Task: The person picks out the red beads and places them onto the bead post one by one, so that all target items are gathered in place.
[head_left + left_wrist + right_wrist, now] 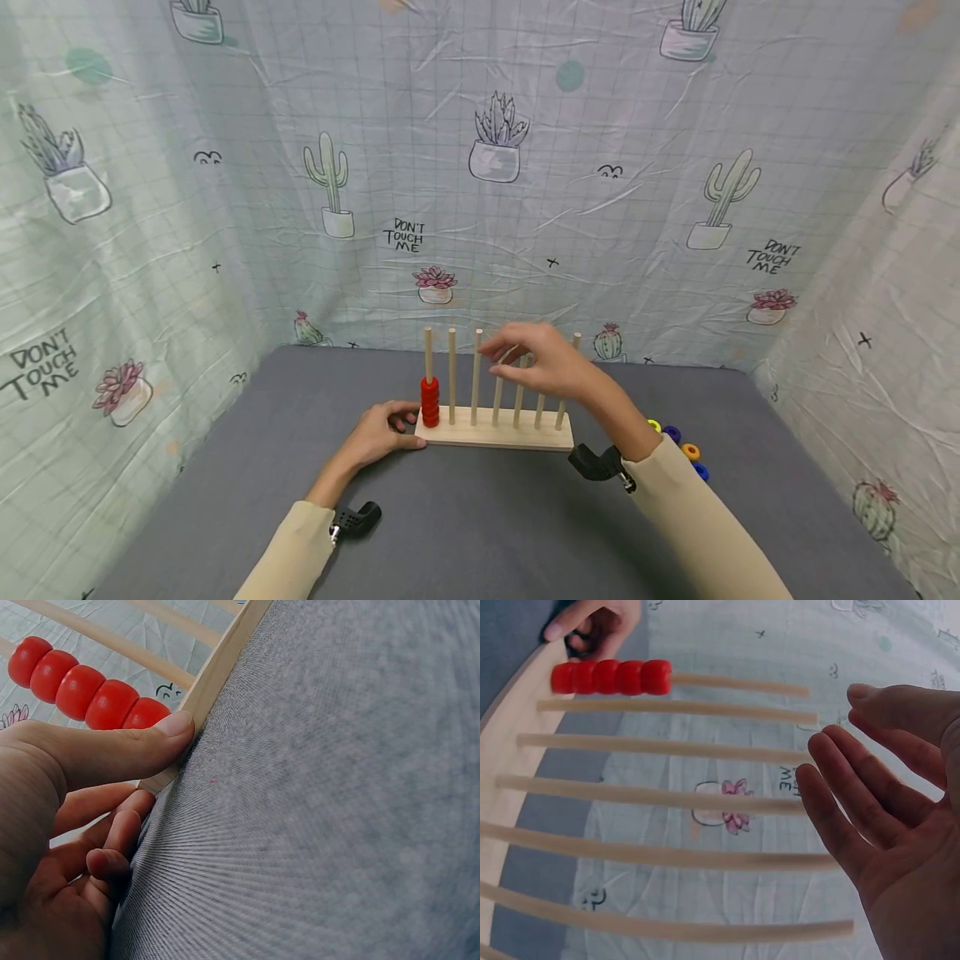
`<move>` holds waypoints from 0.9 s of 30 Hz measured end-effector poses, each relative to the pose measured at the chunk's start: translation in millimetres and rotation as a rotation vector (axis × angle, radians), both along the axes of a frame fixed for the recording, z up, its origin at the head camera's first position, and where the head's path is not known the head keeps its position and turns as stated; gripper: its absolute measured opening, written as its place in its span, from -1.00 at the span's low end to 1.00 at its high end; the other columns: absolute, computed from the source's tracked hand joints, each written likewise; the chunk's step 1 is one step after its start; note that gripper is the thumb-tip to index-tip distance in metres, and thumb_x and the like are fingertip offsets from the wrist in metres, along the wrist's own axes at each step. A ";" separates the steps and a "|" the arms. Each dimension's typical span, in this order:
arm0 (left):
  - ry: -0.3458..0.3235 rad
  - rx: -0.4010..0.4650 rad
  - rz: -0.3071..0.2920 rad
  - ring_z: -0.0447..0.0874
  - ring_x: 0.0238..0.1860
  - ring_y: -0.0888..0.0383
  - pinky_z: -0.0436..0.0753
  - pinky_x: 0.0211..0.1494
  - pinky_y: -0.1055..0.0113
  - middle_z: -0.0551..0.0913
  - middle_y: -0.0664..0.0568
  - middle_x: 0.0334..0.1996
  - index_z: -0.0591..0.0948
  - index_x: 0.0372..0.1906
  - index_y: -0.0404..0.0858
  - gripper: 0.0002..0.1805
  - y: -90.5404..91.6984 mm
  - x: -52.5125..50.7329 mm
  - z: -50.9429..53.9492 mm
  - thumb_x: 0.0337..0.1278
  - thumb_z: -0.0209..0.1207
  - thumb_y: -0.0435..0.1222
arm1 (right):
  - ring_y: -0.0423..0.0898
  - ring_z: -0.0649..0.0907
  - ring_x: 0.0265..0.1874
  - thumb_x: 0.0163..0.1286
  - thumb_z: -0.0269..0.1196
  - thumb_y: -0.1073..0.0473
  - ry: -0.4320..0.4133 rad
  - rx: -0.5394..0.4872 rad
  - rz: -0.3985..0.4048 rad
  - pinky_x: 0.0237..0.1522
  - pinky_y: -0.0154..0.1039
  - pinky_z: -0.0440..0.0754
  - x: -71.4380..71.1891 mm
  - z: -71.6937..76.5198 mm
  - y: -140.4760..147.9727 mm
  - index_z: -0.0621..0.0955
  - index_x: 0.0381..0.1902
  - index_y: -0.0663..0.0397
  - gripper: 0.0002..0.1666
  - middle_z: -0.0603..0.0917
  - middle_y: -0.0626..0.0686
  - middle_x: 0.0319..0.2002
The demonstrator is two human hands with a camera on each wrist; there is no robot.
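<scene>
A wooden peg rack (495, 433) stands on the grey tabletop, with several upright round pegs along its base. Red beads (430, 402) are stacked on the leftmost peg, whose upper part is bare. My left hand (382, 433) holds the left end of the base; in the left wrist view its thumb (127, 750) presses the front edge beside the red beads (82, 690). Over the middle pegs hovers my right hand (540, 358), near the third peg's top. In the right wrist view this hand (892, 795) has extended, slightly bent fingers and holds nothing.
Several loose rings lie on the table to the right, partly behind the right forearm: yellow (655, 425), orange (691, 452) and blue (701, 472) among them. A curtain (555, 208) printed with potted cacti encloses the back and sides.
</scene>
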State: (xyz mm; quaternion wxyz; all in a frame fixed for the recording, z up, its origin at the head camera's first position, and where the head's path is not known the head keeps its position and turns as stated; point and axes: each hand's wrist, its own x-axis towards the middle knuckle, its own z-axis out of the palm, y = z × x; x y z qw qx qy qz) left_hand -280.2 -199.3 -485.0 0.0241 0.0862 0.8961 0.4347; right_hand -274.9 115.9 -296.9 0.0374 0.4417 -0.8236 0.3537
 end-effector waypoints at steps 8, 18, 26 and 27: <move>0.005 -0.002 -0.013 0.56 -0.21 0.16 0.50 -0.12 0.27 0.72 -0.01 -0.13 0.66 0.25 -0.29 -0.24 -1.3 -0.4 -0.4 -0.16 0.63 -0.18 | -0.04 0.78 -0.10 0.37 0.39 0.31 0.010 0.028 -0.027 -0.02 -0.15 0.74 6.4 -15.7 14.8 0.72 0.08 0.14 -0.68 0.78 0.10 0.01; 0.001 -0.001 -0.002 0.55 -0.20 0.16 0.51 -0.10 0.24 0.71 0.01 -0.12 0.66 0.26 -0.28 -0.23 -4.0 0.1 -0.8 -0.17 0.63 -0.18 | 0.00 0.78 -0.07 0.41 0.36 0.29 -0.044 0.036 -0.046 0.01 -0.02 0.73 13.2 -38.3 35.3 0.69 0.13 0.14 -0.66 0.77 0.15 0.04; 0.005 -0.003 -0.010 0.57 -0.20 0.16 0.53 -0.10 0.25 0.72 0.01 -0.13 0.66 0.26 -0.27 -0.23 -1.1 -1.5 -0.3 -0.18 0.63 -0.17 | 0.01 0.77 -0.07 0.42 0.36 0.29 -0.081 0.036 -0.073 -0.01 -0.02 0.73 18.1 -58.4 60.2 0.69 0.12 0.16 -0.67 0.77 0.14 0.03; 0.006 -0.007 -0.010 0.56 -0.20 0.17 0.52 -0.11 0.26 0.72 0.01 -0.13 0.66 0.26 -0.28 -0.23 -0.8 -1.5 -0.5 -0.17 0.63 -0.18 | 0.00 0.77 -0.07 0.42 0.35 0.28 -0.086 0.041 -0.081 -0.01 -0.03 0.73 18.7 -61.2 63.0 0.69 0.12 0.14 -0.67 0.77 0.14 0.03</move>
